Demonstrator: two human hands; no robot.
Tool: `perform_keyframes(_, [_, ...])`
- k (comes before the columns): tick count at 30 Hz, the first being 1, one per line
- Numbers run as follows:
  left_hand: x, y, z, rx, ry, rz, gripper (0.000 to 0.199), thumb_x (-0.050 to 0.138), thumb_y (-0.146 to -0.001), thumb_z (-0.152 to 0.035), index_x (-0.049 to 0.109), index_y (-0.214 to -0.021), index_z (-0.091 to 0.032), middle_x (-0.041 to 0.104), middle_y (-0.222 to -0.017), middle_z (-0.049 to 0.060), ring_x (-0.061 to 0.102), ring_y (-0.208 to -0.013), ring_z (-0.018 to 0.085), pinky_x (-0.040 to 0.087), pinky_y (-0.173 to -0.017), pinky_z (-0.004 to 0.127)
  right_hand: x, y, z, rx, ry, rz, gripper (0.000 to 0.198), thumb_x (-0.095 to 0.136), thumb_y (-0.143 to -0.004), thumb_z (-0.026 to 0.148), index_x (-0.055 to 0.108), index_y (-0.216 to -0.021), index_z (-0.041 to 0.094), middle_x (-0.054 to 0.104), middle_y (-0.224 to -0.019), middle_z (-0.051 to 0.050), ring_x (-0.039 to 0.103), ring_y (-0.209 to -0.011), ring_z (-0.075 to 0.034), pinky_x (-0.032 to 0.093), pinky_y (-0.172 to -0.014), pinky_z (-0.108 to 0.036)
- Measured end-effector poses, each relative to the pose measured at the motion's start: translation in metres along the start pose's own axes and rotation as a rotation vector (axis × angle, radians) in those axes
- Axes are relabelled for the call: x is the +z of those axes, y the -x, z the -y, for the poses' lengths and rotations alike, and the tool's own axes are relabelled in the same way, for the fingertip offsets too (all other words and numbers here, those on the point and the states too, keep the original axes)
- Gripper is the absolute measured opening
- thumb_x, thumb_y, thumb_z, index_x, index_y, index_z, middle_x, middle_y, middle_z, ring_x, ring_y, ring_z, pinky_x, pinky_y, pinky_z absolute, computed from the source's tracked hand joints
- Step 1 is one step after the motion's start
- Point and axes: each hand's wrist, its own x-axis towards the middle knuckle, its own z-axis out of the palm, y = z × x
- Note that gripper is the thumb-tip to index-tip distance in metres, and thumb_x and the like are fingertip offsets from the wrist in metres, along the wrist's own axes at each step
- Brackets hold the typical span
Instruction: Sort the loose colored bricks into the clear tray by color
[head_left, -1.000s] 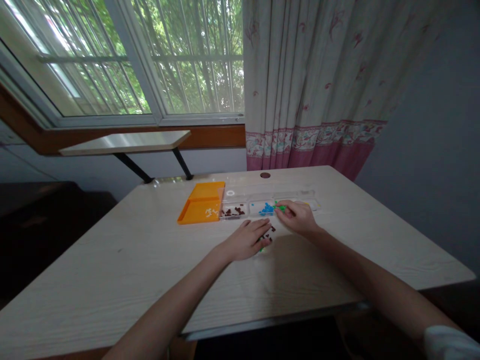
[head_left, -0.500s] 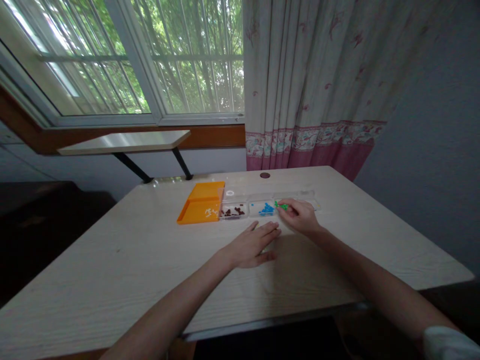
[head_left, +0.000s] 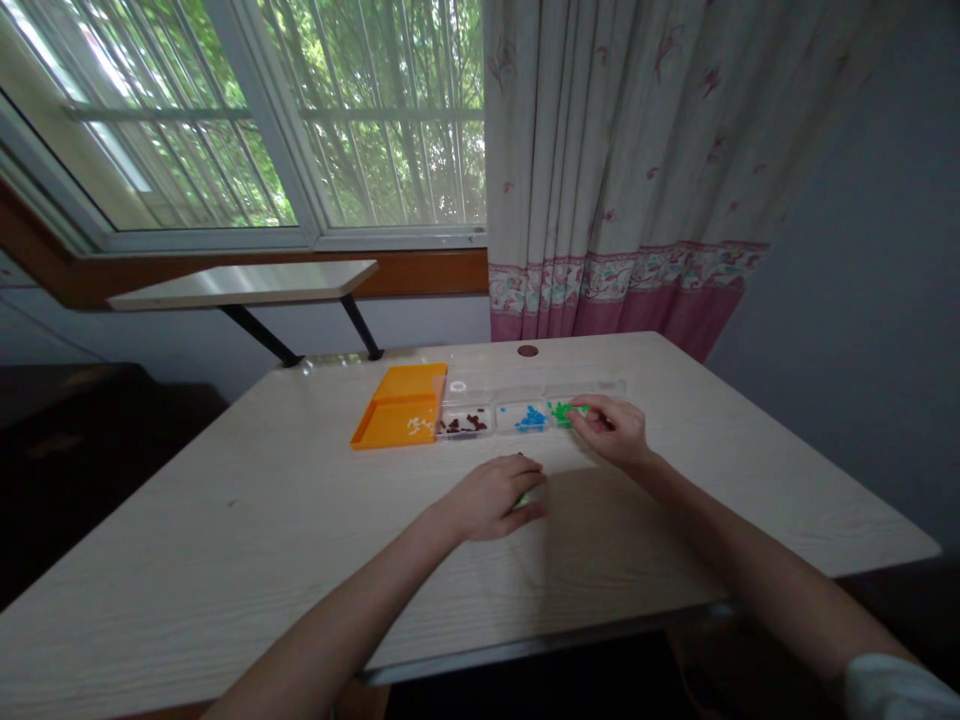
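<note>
My right hand [head_left: 611, 430] is at the right compartment of a clear plastic tray, its thumb and fingertips pinched together among small green pieces [head_left: 561, 412]. Whether a piece is between the fingertips is too small to tell. Left of these lie small blue pieces [head_left: 531, 418] and dark brown pieces [head_left: 472, 423], each kind in its own compartment. In front of the tray, my left hand [head_left: 496, 495] rests on the table, fingers curled over a small object [head_left: 531, 496] with a pale green look. Most of that object is hidden under the hand.
An open orange case [head_left: 390, 412] with small white pieces [head_left: 418, 425] adjoins the tray's left end. The pale wooden table [head_left: 300, 560] carries a raised shelf [head_left: 247, 282] at the back left. Behind stand a window and a curtain [head_left: 585, 200].
My right hand has shifted slightly right, uncovering more of the green pieces. My left hand's fingers, stretched out before, have curled in over the small object.
</note>
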Motion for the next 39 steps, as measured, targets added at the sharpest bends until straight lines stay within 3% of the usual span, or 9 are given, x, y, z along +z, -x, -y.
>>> perform_keyframes(6, [-0.002, 0.003, 0.001, -0.024, -0.012, -0.045, 0.036, 0.04, -0.087, -0.036, 0.053, -0.114, -0.016, 0.055, -0.116, 0.012, 0.05, -0.108, 0.022, 0.04, -0.093, 0.036, -0.003, 0.001, -0.005, 0.045, 0.02, 0.038, 0.014, 0.057, -0.076, 0.031, 0.066, -0.079, 0.02, 0.049, -0.045, 0.005, 0.045, -0.041, -0.007, 0.039, -0.048, -0.019])
perform_keyframes(14, [-0.003, 0.011, 0.019, -0.161, -0.066, -0.108, 0.038, 0.034, -0.09, -0.037, 0.052, -0.115, -0.015, 0.055, -0.114, 0.012, 0.049, -0.108, 0.022, 0.04, -0.092, 0.037, -0.009, 0.0, -0.014, 0.075, -0.009, 0.069, 0.016, 0.056, -0.078, 0.031, 0.065, -0.081, 0.018, 0.048, -0.045, 0.005, 0.042, -0.04, -0.007, 0.038, -0.047, -0.019])
perform_keyframes(23, [-0.002, 0.016, 0.029, -0.151, -0.081, -0.122, 0.035, 0.033, -0.09, -0.033, 0.055, -0.112, -0.017, 0.053, -0.112, 0.011, 0.049, -0.105, 0.021, 0.04, -0.091, 0.036, 0.001, 0.003, -0.026, 0.312, 0.126, 0.369, 0.02, 0.052, -0.077, 0.035, 0.065, -0.084, 0.021, 0.051, -0.048, 0.005, 0.046, -0.044, -0.009, 0.031, -0.047, -0.02])
perform_keyframes(28, [-0.003, 0.016, 0.03, -0.169, -0.07, -0.125, 0.036, 0.033, -0.09, -0.033, 0.051, -0.118, -0.018, 0.052, -0.114, 0.011, 0.048, -0.106, 0.021, 0.039, -0.092, 0.037, 0.004, 0.005, -0.035, 0.4, 0.214, 0.424, 0.018, 0.053, -0.075, 0.032, 0.066, -0.085, 0.023, 0.056, -0.052, 0.003, 0.05, -0.047, -0.012, 0.028, -0.047, -0.021])
perform_keyframes(33, [0.0, 0.014, 0.031, -0.176, -0.128, -0.083, 0.04, 0.032, -0.09, -0.035, 0.045, -0.125, -0.019, 0.048, -0.12, 0.013, 0.043, -0.111, 0.024, 0.036, -0.094, 0.041, 0.005, 0.006, -0.024, 0.361, 0.16, 0.493, 0.021, 0.05, -0.079, 0.033, 0.066, -0.088, 0.024, 0.056, -0.051, 0.004, 0.051, -0.047, -0.011, 0.029, -0.048, -0.021])
perform_keyframes(39, [0.001, 0.014, 0.032, -0.191, -0.151, -0.087, 0.039, 0.03, -0.091, -0.035, 0.052, -0.118, -0.018, 0.047, -0.12, 0.013, 0.044, -0.111, 0.023, 0.037, -0.094, 0.04, 0.018, 0.013, 0.017, 0.143, 0.012, 0.692, 0.016, 0.053, -0.078, 0.027, 0.067, -0.085, 0.024, 0.06, -0.053, 0.004, 0.052, -0.048, -0.01, 0.032, -0.049, -0.02])
